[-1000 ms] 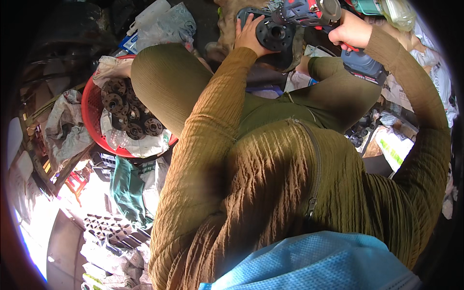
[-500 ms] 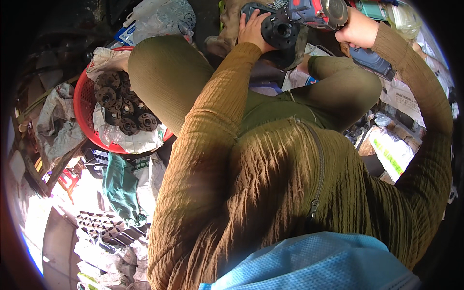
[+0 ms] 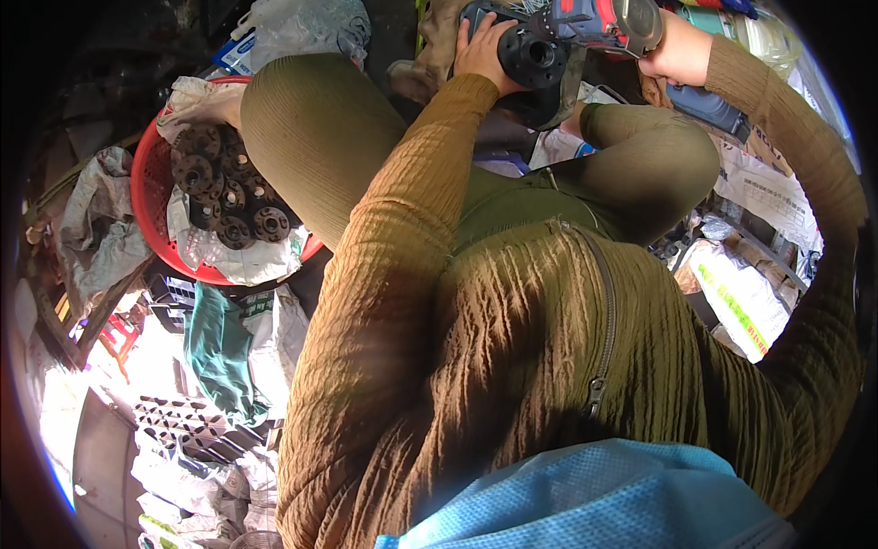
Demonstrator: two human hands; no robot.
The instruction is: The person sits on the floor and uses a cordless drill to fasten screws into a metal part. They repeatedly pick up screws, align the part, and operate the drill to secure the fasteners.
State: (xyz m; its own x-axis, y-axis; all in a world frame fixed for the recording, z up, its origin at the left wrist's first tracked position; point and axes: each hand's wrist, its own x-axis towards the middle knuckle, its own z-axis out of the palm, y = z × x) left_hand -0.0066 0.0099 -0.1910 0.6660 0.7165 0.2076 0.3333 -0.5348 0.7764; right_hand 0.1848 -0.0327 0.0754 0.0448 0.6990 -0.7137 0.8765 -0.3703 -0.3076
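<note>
My left hand [image 3: 482,52] is closed around a black round flange [image 3: 533,57] with a hole through its middle and smaller holes about its rim. Gripped in my right hand [image 3: 679,53] is a cordless drill [image 3: 604,23], blue-grey with red parts, its battery hanging below the fist. The drill's front end meets the far side of the flange; the exact point of contact is hidden. Under the flange is a dark block-like thing [image 3: 549,108] whose kind I cannot make out. To my left, a red basket [image 3: 144,197] holds several dark flanges [image 3: 235,231] on white sacking.
My bent legs [image 3: 315,137] frame the work from both sides. Clear plastic bags [image 3: 311,37] lie at the far left. A green cloth [image 3: 219,348] hangs beside a perforated rack [image 3: 178,416] at the near left. White packaging [image 3: 741,297] and a printed sack [image 3: 764,192] lie to the right.
The view has shifted slightly, so the basket sits a little further left and up. Both hands keep their grip, with the drill still against the flange.
</note>
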